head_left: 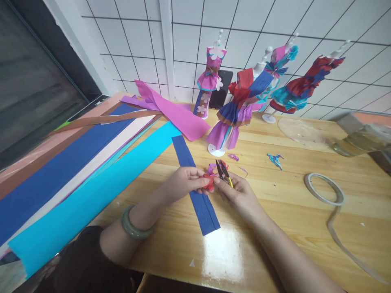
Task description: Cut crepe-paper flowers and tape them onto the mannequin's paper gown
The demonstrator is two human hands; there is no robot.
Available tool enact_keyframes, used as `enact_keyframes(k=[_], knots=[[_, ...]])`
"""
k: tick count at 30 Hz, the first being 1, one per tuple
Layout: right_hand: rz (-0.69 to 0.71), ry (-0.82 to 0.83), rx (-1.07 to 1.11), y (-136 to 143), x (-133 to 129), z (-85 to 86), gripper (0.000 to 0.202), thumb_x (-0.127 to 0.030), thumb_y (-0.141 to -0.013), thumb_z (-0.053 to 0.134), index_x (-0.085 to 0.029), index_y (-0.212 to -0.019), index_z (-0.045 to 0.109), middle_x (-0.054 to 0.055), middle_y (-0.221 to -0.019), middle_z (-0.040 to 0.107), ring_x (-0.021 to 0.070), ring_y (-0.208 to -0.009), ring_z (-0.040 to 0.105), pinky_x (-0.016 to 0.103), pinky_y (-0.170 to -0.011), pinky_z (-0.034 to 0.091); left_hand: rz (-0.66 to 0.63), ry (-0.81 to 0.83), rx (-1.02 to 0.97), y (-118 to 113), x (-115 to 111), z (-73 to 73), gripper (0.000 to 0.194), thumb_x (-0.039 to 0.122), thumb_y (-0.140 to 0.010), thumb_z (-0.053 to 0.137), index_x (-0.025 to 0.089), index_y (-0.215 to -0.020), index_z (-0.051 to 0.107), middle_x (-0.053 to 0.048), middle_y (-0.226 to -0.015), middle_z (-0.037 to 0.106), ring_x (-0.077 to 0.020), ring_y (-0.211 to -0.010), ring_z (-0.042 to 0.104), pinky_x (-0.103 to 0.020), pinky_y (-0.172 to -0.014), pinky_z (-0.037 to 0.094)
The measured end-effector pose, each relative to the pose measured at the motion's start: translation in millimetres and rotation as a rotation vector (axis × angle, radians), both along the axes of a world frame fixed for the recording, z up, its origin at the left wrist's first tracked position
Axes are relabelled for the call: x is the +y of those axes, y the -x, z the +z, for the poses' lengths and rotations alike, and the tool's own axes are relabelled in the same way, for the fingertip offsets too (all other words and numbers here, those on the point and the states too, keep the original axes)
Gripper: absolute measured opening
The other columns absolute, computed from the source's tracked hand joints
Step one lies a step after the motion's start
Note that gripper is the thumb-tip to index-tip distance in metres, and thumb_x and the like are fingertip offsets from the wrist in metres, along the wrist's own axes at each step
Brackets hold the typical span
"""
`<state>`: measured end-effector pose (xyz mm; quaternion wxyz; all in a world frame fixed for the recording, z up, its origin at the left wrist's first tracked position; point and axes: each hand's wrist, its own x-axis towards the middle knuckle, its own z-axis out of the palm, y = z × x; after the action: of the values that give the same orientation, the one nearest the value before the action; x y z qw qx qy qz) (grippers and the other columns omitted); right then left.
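Observation:
A small red paper piece (209, 182) is pinched between the fingertips of both hands, above a dark blue paper strip (204, 207) lying on the wooden table. My left hand (191, 181), a green bangle on its wrist, grips the red piece from the left. From the right, my right hand (233, 189) touches the same piece with thumb and fingertip and also holds scissors (224, 173), their dark blades pointing away and a yellow part showing. Purple paper scraps (211, 167) lie just beyond the fingers.
Miniature dress forms in crepe-paper dresses (236, 108) stand at the back near a phone (220, 91). Long coloured paper sheets (100, 162) cover the left side. A tape roll (324, 189), a teal scrap (275, 160) and a glass container (362, 140) are on the right.

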<state>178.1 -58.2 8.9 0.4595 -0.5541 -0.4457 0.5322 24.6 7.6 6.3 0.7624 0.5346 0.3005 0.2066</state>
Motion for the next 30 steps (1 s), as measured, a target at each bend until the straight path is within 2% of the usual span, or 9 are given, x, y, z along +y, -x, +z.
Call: enact_keyframes(k=[5, 8, 11, 14, 17, 22, 26, 30], knots=[[-0.093, 0.026, 0.126, 2.4, 2.2, 0.3, 0.03, -0.042, -0.072, 0.061, -0.016, -0.082, 0.052, -0.01, -0.044, 0.029, 0.0045, -0.037, 0.019, 0.021, -0.037, 0.01, 0.109, 0.146, -0.089, -1.4, 0.5, 0.2, 0.035, 0.044, -0.074, 0.056, 0.011, -0.082, 0.062, -0.011, -0.082, 0.065, -0.0151, -0.071, 0.059, -0.026, -0.064, 0.045], [-0.116, 0.039, 0.148, 5.4, 2.2, -0.6, 0.029, -0.042, -0.07, 0.062, -0.016, -0.079, 0.052, -0.01, -0.043, 0.029, 0.0041, -0.036, 0.019, 0.021, -0.036, 0.011, 0.141, 0.218, -0.125, -2.9, -1.4, 2.6, 0.043, 0.05, -0.074, 0.053, 0.01, -0.083, 0.062, -0.013, -0.085, 0.064, -0.016, -0.073, 0.059, -0.027, -0.063, 0.045], [-0.133, 0.002, 0.145, 8.1, 1.1, -4.3, 0.025, -0.039, -0.072, 0.062, -0.016, -0.073, 0.051, -0.007, -0.05, 0.039, 0.0046, -0.04, 0.026, 0.02, -0.038, 0.017, 0.117, 0.162, -0.092, -4.2, -3.9, 2.6, 0.037, 0.046, -0.071, 0.058, 0.01, -0.079, 0.062, -0.01, -0.08, 0.063, -0.0136, -0.071, 0.057, -0.025, -0.063, 0.044], [-0.133, -0.021, 0.105, 9.3, -0.4, -8.7, 0.023, -0.038, -0.075, 0.059, -0.016, -0.075, 0.053, -0.004, -0.057, 0.045, 0.0053, -0.044, 0.03, 0.02, -0.04, 0.02, 0.112, 0.087, -0.039, -4.8, -5.3, -0.9, 0.028, 0.038, -0.066, 0.066, 0.011, -0.074, 0.062, -0.006, -0.074, 0.063, -0.0109, -0.066, 0.055, -0.024, -0.064, 0.044], [-0.124, 0.006, 0.067, 9.5, -1.3, -8.3, 0.024, -0.04, -0.075, 0.058, -0.017, -0.077, 0.052, -0.006, -0.052, 0.039, 0.0051, -0.041, 0.026, 0.02, -0.037, 0.017, 0.125, 0.083, -0.032, -4.9, -5.0, -5.2, 0.025, 0.035, -0.066, 0.066, 0.012, -0.073, 0.062, -0.005, -0.071, 0.062, -0.0098, -0.064, 0.055, -0.024, -0.065, 0.044], [-0.097, 0.063, 0.139, 8.4, -0.4, 0.5, 0.033, -0.049, -0.074, 0.055, -0.019, -0.067, 0.044, -0.009, -0.048, 0.024, 0.005, -0.038, 0.019, 0.02, -0.036, 0.013, 0.223, 0.115, -0.055, -5.0, -2.9, -6.5, 0.022, 0.032, -0.066, 0.067, 0.012, -0.075, 0.064, -0.004, -0.072, 0.063, -0.0103, -0.065, 0.055, -0.026, -0.069, 0.044], [-0.066, 0.044, 0.085, 7.4, -1.8, 1.5, 0.04, -0.056, -0.081, 0.037, -0.018, -0.076, 0.048, -0.007, -0.051, 0.028, 0.0068, -0.04, 0.024, 0.021, -0.037, 0.016, 0.259, 0.098, -0.168, -4.8, -2.3, -4.0, 0.017, 0.027, -0.069, 0.064, 0.011, -0.068, 0.06, -0.002, -0.068, 0.061, -0.0092, -0.064, 0.056, -0.025, -0.069, 0.043], [-0.017, 0.01, -0.01, 9.3, -4.8, 0.2, 0.04, -0.055, -0.083, 0.035, -0.018, -0.079, 0.049, -0.005, -0.055, 0.031, 0.0085, -0.044, 0.026, 0.022, -0.04, 0.02, 0.268, 0.075, -0.204, -4.6, -2.6, -3.9, 0.015, 0.026, -0.071, 0.062, 0.012, -0.068, 0.058, -0.002, -0.068, 0.061, -0.0123, -0.07, 0.059, -0.027, -0.074, 0.042]])
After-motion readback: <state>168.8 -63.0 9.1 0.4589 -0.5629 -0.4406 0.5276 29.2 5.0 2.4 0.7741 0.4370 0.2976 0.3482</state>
